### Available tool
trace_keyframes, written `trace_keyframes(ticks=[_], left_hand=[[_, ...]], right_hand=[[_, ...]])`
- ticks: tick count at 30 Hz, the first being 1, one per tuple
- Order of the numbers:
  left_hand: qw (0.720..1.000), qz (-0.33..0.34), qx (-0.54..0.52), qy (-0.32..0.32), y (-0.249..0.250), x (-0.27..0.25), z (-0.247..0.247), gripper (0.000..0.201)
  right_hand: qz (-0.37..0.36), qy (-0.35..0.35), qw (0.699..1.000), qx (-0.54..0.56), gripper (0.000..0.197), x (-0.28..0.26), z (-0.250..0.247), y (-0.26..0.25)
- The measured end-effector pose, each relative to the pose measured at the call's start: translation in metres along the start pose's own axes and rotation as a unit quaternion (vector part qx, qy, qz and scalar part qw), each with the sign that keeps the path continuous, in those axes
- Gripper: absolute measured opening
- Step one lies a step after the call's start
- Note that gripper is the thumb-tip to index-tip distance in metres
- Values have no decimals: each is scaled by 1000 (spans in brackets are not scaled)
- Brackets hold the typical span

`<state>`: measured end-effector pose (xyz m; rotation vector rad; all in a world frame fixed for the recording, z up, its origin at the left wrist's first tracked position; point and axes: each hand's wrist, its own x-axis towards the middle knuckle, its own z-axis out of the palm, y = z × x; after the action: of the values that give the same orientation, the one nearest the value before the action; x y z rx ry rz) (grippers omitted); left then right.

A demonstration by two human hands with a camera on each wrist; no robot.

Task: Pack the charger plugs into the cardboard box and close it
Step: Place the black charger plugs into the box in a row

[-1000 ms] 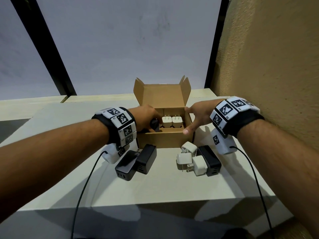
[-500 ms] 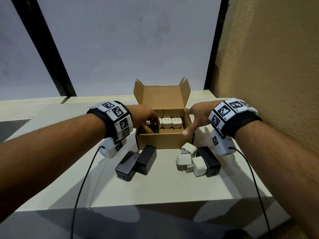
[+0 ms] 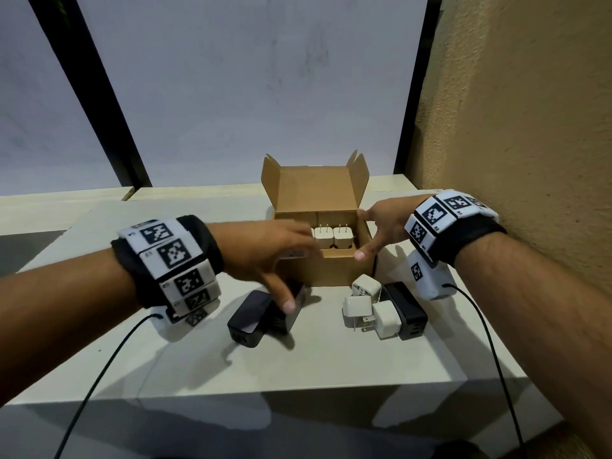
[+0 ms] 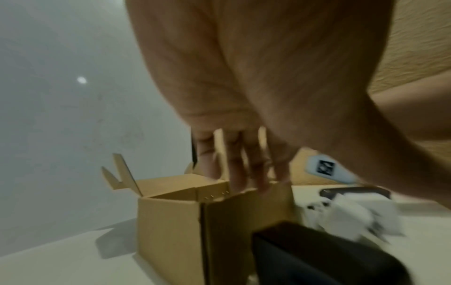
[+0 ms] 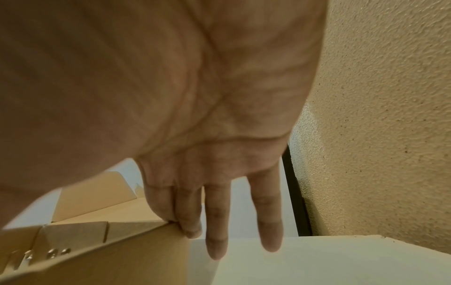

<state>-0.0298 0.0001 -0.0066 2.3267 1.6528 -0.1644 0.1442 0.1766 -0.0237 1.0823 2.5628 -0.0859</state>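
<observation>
Two hands share the work: the right hand (image 3: pixel 377 226) braces the cardboard box (image 3: pixel 331 273) with straight fingers, steadying it (likely), while the empty, loose-fingered left hand (image 3: pixel 265 256) hovers above the black chargers (image 3: pixel 255 318).

Black wristbands (image 3: pixel 212 253) carry white checker-marked blocks (image 3: pixel 433 215).

The head view looks forward and down from above and in front of the cardboard box (image 3: pixel 323 256), taking in both forearms, the table (image 3: pixel 198 366) and the wall behind the box. The left wrist view sits low and close at the box's left front corner (image 4: pixel 171 231), facing along the fingers across its open top. The right wrist view looks from close at the box's right rim (image 5: pixel 127 237) toward the textured wall; all three share the box.
</observation>
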Motion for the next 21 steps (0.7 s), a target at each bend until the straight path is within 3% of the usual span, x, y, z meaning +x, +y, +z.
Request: trace_keyframes(ticks=[2, 4, 7, 11, 13, 17, 21], left_hand=[[996, -32, 36, -72, 5, -6, 10, 93], [991, -62, 74, -97, 7, -7, 20, 96], [988, -58, 124, -68, 8, -4, 26, 81], [992, -32, 115, -39, 11, 2, 22, 69], [996, -21, 85, -14, 15, 3, 15, 67], [995, -4, 22, 95, 18, 10, -7, 65], [982, -38, 4, 186, 11, 29, -21, 72]], right_hand=[[0, -3, 1000, 3, 111, -2, -1, -1], [2, -4, 1000, 2, 113, -2, -2, -1], [5, -7, 1000, -2, 118, -2, -3, -2], [7, -6, 1000, 1, 118, -2, -3, -1], [6, -4, 1000, 3, 118, -1, -2, -1], [6, -5, 1000, 12, 116, 0, -2, 0], [2, -3, 1000, 18, 108, 1, 0, 0]])
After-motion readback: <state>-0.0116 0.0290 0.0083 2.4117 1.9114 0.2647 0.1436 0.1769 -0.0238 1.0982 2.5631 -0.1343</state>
